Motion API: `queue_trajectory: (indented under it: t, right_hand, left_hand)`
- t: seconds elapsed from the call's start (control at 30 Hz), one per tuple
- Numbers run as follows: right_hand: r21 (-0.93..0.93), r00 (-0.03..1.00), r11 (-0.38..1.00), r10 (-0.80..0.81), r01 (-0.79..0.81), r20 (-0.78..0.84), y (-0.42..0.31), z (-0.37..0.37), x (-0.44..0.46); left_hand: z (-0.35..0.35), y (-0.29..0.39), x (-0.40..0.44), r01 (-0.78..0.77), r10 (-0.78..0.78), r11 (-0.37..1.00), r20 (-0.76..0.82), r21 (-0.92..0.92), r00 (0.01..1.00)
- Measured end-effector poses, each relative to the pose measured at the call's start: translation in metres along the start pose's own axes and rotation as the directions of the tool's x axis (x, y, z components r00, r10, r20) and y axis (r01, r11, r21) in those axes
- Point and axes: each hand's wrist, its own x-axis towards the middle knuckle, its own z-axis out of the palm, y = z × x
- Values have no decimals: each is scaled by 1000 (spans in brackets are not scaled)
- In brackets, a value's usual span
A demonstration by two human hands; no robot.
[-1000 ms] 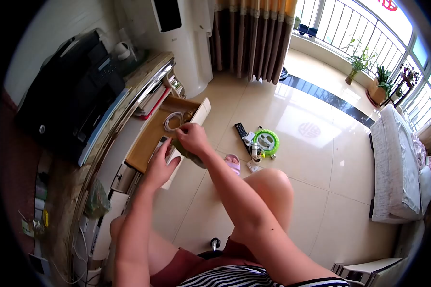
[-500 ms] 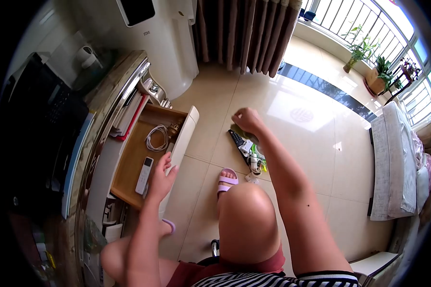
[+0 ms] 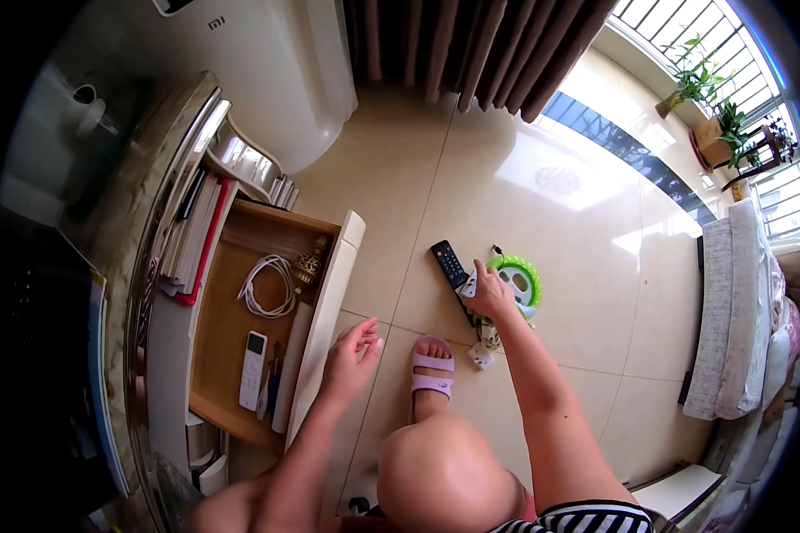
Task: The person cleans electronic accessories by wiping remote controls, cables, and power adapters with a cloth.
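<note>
My right hand (image 3: 491, 295) is low over a group of things on the floor, its fingers closed around a small white object (image 3: 469, 284) whose kind I cannot make out. A long black remote control (image 3: 450, 263) lies beside it, partly covered. Just right of the hand is a bright green ring with a white centre (image 3: 524, 277). Below the hand are a bundled cord (image 3: 488, 334) and a white plug-like block (image 3: 481, 356). My left hand (image 3: 354, 355) hovers beside the drawer front with loosely curled, parted fingers and holds nothing.
The pulled-out drawer (image 3: 213, 355) holds a coiled white cable (image 3: 269, 286), a white remote (image 3: 253, 369) and several slim items. Books (image 3: 191, 235) stand behind it. My sandalled foot (image 3: 433, 364) is between the drawer and the floor things. A sofa (image 3: 729, 311) stands right.
My right hand has come down onto the floor things; the olive-coloured item beneath it earlier no longer shows. The green ring is more visible. My left hand has moved right, off the drawer.
</note>
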Motion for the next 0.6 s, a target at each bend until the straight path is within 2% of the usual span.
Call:
queue_trajectory:
  t: [0.17,0.37,0.43,0.47,0.5,0.57,0.6]
  right_hand:
    - [15,999,999,45,-45,-3,1,11,6]
    - [141,990,990,3,17,-144,-9,13,-10]
    - [383,941,883,-161,272,-296,-30,2,-30]
    - [451,959,854,-168,258,-230,-44,-8,-43]
    - [415,894,814,-263,407,-363,-52,0,-48]
    - [413,892,796,-340,442,-298,-76,-13,-70]
    - [394,847,757,-404,522,-346,-84,-11,-76]
  left_hand:
    - [7,-8,5,34,-36,999,49,30,998]
    - [16,-24,11,49,-46,998,60,-46,997]
    - [20,-23,11,44,-41,991,32,-130,999]
    - [21,-22,12,67,-63,984,29,-165,998]
    - [22,-21,13,76,-74,984,19,-162,997]
    - [25,-20,16,-61,54,991,-60,-118,997]
    - [25,-16,16,-74,67,992,-73,-105,995]
